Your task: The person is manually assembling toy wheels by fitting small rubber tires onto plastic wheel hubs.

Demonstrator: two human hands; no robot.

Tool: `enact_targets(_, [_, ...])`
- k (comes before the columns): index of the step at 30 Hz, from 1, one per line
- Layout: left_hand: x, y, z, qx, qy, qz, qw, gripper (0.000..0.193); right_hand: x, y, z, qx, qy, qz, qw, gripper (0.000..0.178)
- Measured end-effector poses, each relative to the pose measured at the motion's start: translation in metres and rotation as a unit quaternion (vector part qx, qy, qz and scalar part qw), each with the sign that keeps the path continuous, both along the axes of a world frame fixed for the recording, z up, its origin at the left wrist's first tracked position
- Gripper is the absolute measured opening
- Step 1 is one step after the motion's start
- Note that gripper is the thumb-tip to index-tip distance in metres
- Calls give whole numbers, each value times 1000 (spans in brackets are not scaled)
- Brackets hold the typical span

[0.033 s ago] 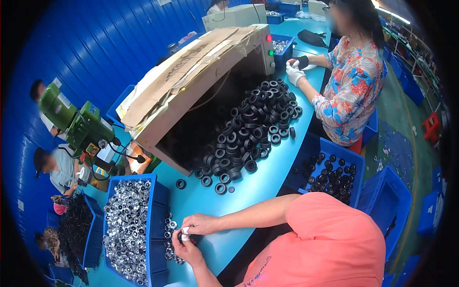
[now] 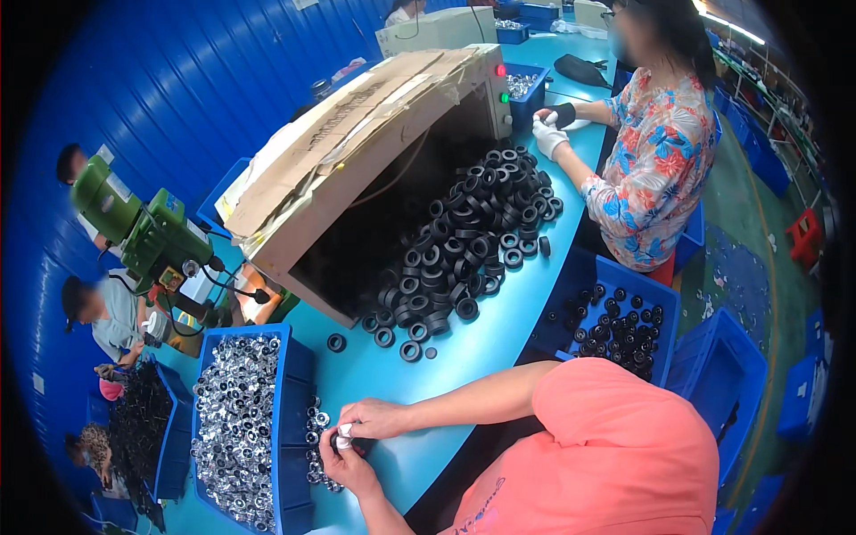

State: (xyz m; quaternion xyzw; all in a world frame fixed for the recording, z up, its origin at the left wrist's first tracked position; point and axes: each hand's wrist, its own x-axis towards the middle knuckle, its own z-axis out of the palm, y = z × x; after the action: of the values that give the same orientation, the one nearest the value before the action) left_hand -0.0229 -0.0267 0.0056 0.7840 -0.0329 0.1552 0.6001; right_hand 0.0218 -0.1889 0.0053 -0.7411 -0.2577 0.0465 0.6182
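My right hand [image 2: 376, 417] and my left hand [image 2: 348, 467] meet over the turquoise tabletop, fingers closed together. Between them is a small dark round part [image 2: 336, 441], mostly covered by the fingers. Something white [image 2: 345, 432] wraps or covers a fingertip there; its kind is unclear. Right beside the hands lie several shiny silver-and-black round parts [image 2: 314, 437] on the table. They sit against a blue bin [image 2: 294, 428] heaped with the same kind of silver parts [image 2: 236, 419].
A large pile of black rings [image 2: 464, 241] spills from a cardboard-topped box machine [image 2: 308, 259]. A green machine [image 2: 152, 232] stands left. Across the table, a co-worker in a floral shirt [image 2: 655, 160] handles something small. Blue bins [image 2: 664, 308] stand along the right edge.
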Motion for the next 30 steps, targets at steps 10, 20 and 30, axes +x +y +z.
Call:
enact_targets(10, [4,1,-1,-53,19,-36,998,28,-5,-3,15,54,57,-33,996,27])
enact_targets(20, [-4,0,10,-2,57,2,998,31,-7,-1,14,39,8,-47,998,21])
enact_targets(30, [-1,2,4,-70,62,-20,995,34,-5,-4,15,79,71,-23,994,31])
